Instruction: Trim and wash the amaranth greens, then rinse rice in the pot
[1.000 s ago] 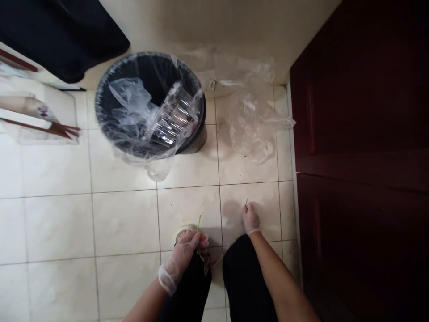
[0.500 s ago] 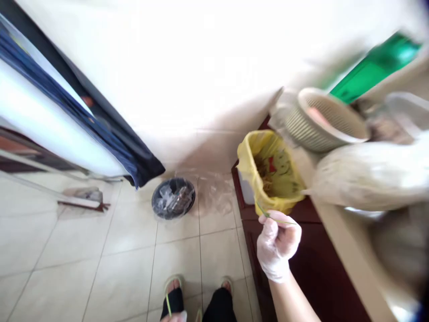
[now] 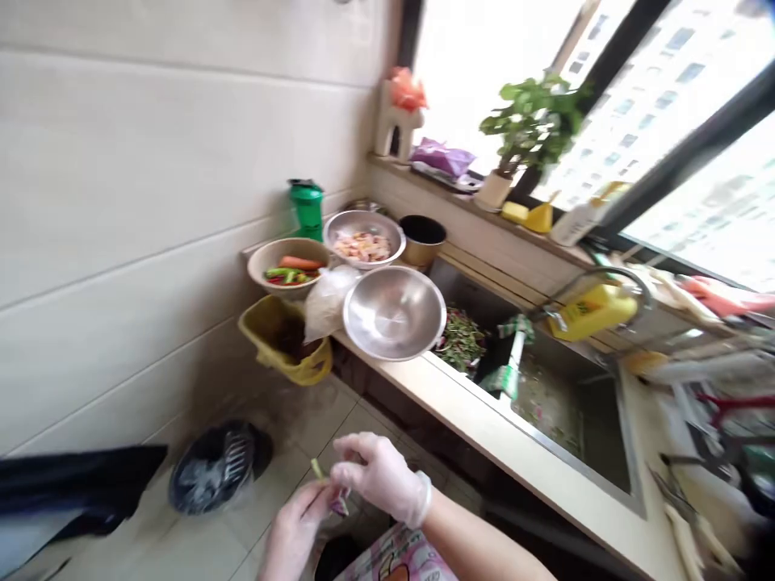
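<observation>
A kitchen corner, with a pale tiled wall [image 3: 151, 169] and a tiled floor [image 3: 203, 549], surrounds the work. The small stem [image 3: 317, 468], pale green with a purplish leafy end, is between the two hands, above the floor and in front of the body. The left hand [image 3: 291, 528] seems to have it pinched between thumb and fingertips. The right hand [image 3: 387, 480], in a clear glove, has bent fingers [image 3: 357, 444] and its thumb close to the stem; whether that thumb presses on it, I cannot tell (blur hides the contact).

The step in hand looks like two-handed handling of this single piece. Any further move of it would call for a light, steady pinch, since so thin a stem could bend or slip.

Farther out are the black bin [image 3: 260, 456] on the floor, the yellow-lined bin [image 3: 294, 371] by the counter [image 3: 460, 407], and a steel bowl [image 3: 393, 319] at the counter's edge. Beyond that bowl, leafy greens [image 3: 463, 343] lie in the sink [image 3: 605, 452], in the basin nearer it.
</observation>
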